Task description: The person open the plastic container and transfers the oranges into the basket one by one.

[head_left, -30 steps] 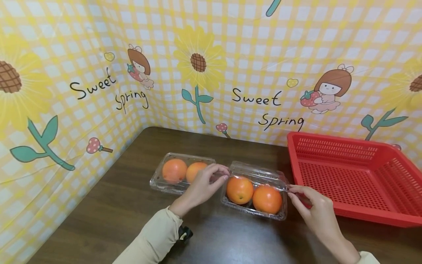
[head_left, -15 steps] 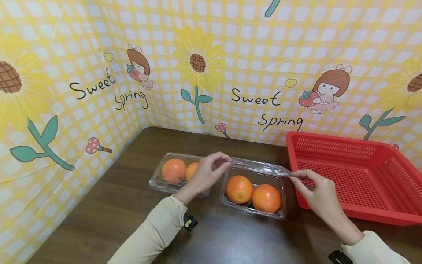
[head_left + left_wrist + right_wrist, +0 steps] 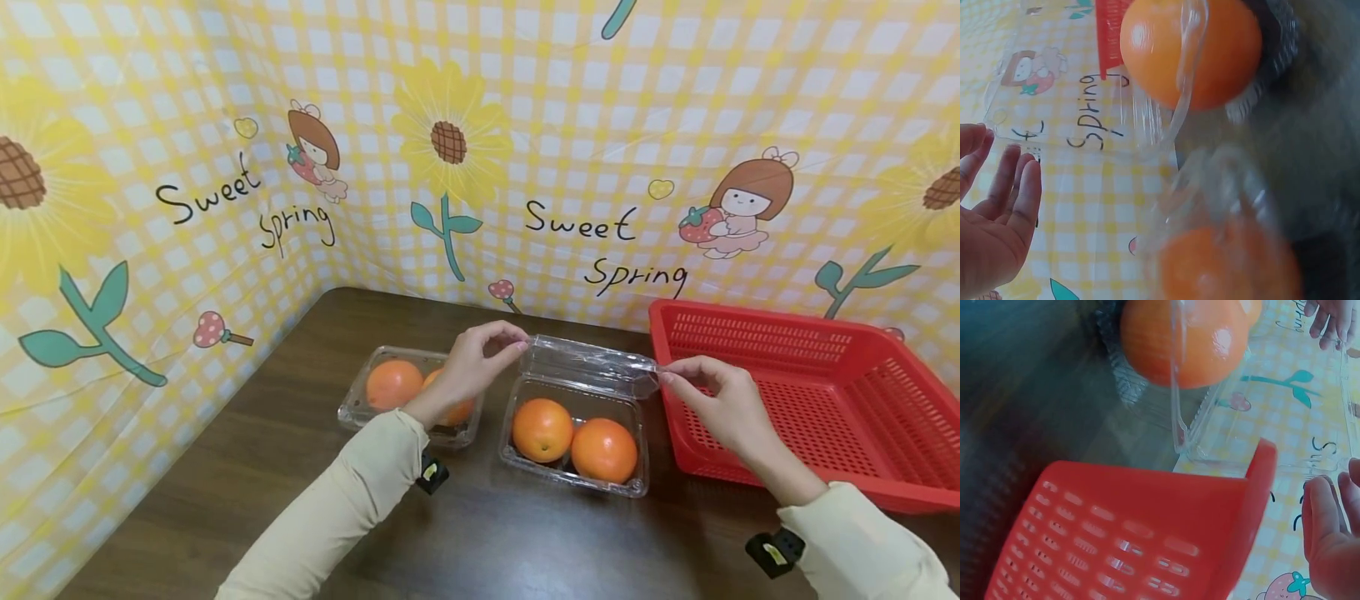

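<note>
A clear plastic clamshell box [image 3: 577, 483] with two oranges [image 3: 542, 430] in its base stands on the table, its lid [image 3: 588, 367] raised and tilted up at the back. My left hand [image 3: 480, 358] pinches the lid's left corner between thumb and fingertips, as the left wrist view also shows. At the right corner, my right hand [image 3: 720, 404] pinches the lid the same way. Partly behind my left hand and forearm sits a second clear clamshell [image 3: 352, 412], its lid down over two more oranges [image 3: 393, 385].
A red perforated plastic basket [image 3: 825, 483] stands just right of the boxes, close to my right hand. Behind the dark wooden table [image 3: 510, 550] hangs a yellow checked cloth [image 3: 562, 125] with printed sunflowers and words.
Both hands have risen and moved away from me with the lid, which has swung from low over the oranges to raised at the back. The oranges and second clamshell stay put.
</note>
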### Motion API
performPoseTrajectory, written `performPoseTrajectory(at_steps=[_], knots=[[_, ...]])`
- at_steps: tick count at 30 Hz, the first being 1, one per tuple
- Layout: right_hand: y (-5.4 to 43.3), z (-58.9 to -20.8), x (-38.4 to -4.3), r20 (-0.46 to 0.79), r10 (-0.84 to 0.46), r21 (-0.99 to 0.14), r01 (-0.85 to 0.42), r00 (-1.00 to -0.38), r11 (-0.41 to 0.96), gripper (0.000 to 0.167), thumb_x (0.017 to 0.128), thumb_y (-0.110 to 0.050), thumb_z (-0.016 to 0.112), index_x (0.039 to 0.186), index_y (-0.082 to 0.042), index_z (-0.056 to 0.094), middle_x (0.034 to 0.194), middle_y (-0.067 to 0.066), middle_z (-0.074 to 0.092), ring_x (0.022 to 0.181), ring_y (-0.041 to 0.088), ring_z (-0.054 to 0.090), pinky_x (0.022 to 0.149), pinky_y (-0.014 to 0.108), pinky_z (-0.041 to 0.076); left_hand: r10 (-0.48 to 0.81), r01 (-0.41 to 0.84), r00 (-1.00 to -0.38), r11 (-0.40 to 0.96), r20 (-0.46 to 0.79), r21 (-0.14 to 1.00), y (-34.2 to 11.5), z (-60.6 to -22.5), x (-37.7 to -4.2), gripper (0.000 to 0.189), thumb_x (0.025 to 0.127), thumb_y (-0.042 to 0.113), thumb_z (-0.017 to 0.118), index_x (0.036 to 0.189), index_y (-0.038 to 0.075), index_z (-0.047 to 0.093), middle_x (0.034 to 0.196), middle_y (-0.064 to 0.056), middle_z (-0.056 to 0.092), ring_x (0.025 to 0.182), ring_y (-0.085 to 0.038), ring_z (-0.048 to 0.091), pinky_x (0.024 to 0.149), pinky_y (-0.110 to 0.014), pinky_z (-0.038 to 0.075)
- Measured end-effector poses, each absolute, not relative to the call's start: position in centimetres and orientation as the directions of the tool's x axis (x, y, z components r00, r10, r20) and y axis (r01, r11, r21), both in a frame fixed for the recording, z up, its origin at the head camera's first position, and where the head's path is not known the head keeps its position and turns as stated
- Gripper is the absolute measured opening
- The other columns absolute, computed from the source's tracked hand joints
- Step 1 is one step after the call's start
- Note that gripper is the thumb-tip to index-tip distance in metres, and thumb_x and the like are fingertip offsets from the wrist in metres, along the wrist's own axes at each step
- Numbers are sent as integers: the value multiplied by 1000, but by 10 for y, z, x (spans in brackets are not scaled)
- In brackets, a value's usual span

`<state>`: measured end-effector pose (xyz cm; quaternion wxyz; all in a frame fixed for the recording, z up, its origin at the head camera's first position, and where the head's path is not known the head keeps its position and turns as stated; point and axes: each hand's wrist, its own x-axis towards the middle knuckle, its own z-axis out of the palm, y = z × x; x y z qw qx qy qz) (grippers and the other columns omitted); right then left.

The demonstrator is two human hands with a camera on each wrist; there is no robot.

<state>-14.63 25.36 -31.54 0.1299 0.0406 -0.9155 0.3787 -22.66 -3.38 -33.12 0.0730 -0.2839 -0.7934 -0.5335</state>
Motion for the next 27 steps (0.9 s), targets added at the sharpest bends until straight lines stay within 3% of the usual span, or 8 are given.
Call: performPoseTrajectory(at_steps=[6, 13, 27], knots=[[257, -309, -154, 171, 20, -747, -116, -985, 654, 36, 84, -39, 56, 101, -7, 62, 96, 9, 64, 83, 16, 55, 66, 24, 48, 403, 531, -826, 323, 394, 783, -32, -324, -236, 12, 85, 16, 59, 92, 7, 64, 87, -1, 64, 77, -10, 58, 66, -23, 47], [258, -300, -164, 48, 2, -812, -38, -999, 582, 48, 85, -45, 52, 110, -4, 56, 106, 14, 60, 93, 21, 56, 80, 36, 47, 426, 523, -832, 385, 356, 760, -31, -313, -246, 13, 86, 16, 58, 93, 7, 64, 89, -2, 65, 83, -12, 58, 75, -26, 46], [262, -295, -184, -36, -6, -900, 30, -999, 434, 52, 87, -38, 51, 119, 3, 45, 116, 20, 48, 96, 11, 56, 86, 33, 42, 421, 471, -863, 467, 280, 748, -22, -303, -272, 18, 87, 19, 57, 95, 6, 64, 90, -3, 61, 85, -15, 55, 78, -25, 44]])
